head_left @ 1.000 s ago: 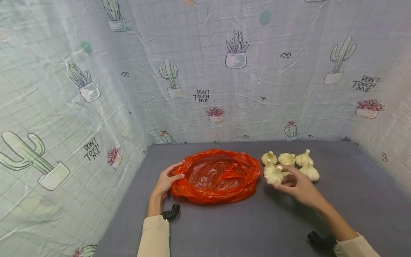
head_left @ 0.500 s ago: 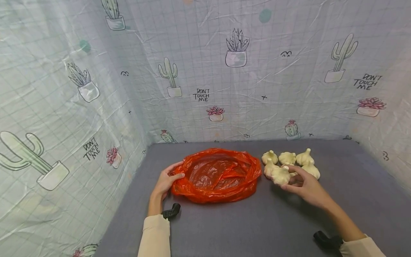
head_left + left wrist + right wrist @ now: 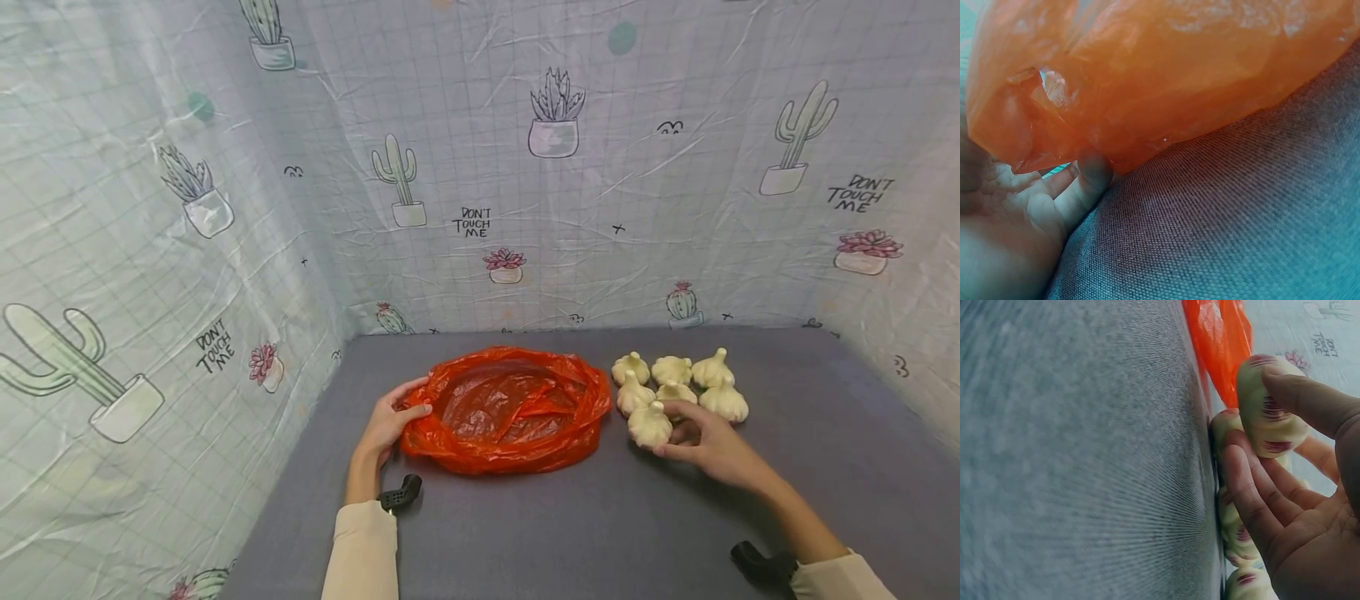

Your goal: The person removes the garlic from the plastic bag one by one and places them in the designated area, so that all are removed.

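Note:
A red plastic bag (image 3: 517,457) lies with its wide mouth facing up. My left hand (image 3: 385,427) holds the bag's left rim, thumb over the edge and fingers on the outside. In the left wrist view, the bag's translucent side (image 3: 1166,81) hangs over my fingers. To the right of the bag, my right hand (image 3: 716,446) pinches a garlic bulb (image 3: 648,427) between thumb and fingers, its stem pointing up. From the right wrist, this bulb shows purple streaks, with my thumb (image 3: 1310,397) across it.
Several more garlic bulbs (image 3: 724,403) stand grouped behind my right hand, close to the bag's right side. The grey tabletop (image 3: 540,533) runs up to a curtain (image 3: 570,275) printed with cacti at the back and left.
My right hand, with the garlic bulb, has shifted right from beside the bag, then down toward the front of the group. My left hand and the bag have stayed put.

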Action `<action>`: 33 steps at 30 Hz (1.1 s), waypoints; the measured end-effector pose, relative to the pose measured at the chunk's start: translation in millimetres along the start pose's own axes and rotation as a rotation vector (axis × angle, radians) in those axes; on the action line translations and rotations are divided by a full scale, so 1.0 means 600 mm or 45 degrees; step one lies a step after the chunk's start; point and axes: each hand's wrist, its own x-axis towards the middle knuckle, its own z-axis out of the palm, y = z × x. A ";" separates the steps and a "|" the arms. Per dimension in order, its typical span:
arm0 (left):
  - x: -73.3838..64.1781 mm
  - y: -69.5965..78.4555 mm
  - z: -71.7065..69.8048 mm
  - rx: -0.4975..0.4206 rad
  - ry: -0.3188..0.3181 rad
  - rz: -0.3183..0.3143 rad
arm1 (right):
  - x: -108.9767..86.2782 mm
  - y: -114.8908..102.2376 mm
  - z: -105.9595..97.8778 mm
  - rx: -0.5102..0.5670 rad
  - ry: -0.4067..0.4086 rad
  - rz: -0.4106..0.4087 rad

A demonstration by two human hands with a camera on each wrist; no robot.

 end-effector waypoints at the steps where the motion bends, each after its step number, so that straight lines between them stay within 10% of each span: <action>1: 0.000 0.000 0.000 -0.003 0.002 0.000 | 0.000 0.001 0.002 0.002 -0.004 -0.017; 33: 0.004 -0.002 -0.002 0.005 -0.016 -0.017 | 0.005 0.010 0.001 -0.029 -0.233 0.039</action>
